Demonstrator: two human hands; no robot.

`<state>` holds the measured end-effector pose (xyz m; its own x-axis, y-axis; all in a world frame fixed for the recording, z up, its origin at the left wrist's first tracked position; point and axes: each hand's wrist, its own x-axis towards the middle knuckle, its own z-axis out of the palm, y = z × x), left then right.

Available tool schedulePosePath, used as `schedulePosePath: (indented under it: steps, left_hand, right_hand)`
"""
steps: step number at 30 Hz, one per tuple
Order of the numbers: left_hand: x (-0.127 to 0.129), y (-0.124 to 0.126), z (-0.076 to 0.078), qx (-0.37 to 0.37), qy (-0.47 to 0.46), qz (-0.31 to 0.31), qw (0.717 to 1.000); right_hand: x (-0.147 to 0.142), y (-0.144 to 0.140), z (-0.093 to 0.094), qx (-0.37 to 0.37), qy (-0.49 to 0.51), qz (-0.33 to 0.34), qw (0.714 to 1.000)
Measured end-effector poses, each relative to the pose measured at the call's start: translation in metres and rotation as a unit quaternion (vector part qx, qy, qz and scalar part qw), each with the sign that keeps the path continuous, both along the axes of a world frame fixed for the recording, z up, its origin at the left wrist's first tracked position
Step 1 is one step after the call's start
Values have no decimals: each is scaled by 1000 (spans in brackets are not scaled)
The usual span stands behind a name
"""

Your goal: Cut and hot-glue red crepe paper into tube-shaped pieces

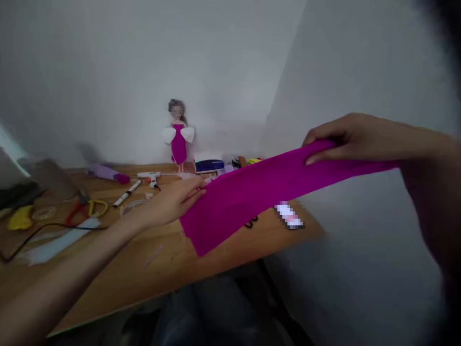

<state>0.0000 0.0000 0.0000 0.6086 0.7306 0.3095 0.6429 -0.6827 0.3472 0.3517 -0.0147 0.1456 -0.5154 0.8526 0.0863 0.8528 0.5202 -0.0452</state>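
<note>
At the far left of the wooden table [118,283] lie a yellow soft lump [20,217], a roll of clear tape [43,213], a black cord [46,228] and a pair of scissors with red and yellow handles [86,209]. Behind them rest a pale purple roll [106,172], a white glue gun [151,178] and a doll in a magenta dress with white sleeves [178,137], standing against the wall.

The left hand [173,199] reaches across the table and meets the near end of a long strip of magenta crepe paper [259,187]. Its fingers look pressed onto the strip's upper edge, though motion blur hides whether the thumb pinches from below.

The strip runs up and to the right, lifted clear of the table, with its lower left corner hanging just above the wood.

The right hand [345,137] holds the far end higher, fingers curled over the top edge and the thumb beneath, pinching the paper.

To handle this well, I judge that both hands should keep the strip evenly taut without pulling hard, since crepe paper stretches and tears easily. Keeping the low corner off the glue gun and clutter would spare it snags.
</note>
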Motion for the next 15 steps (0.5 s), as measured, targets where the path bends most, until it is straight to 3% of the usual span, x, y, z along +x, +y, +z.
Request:
schedulePosePath:
  steps: [4, 7, 11, 15]
  left_hand:
    - [-40, -6, -15, -16, -6, 43, 999]
    - [-68, -3, -34, -92, -2, 38, 995]
    - [-87, -4, -79, -276, 6, 50, 960]
    - [-76, -6, -135, -309, -11, 55, 949]
  right_hand:
    - [-11, 35, -37, -154, 25, 41, 987]
    - [-23, 69, -82, -261, 60, 88, 959]
    - [-45, 110, -161, -258, 40, 140, 955]
    - [-63, 130, -227, -232, 31, 153, 960]
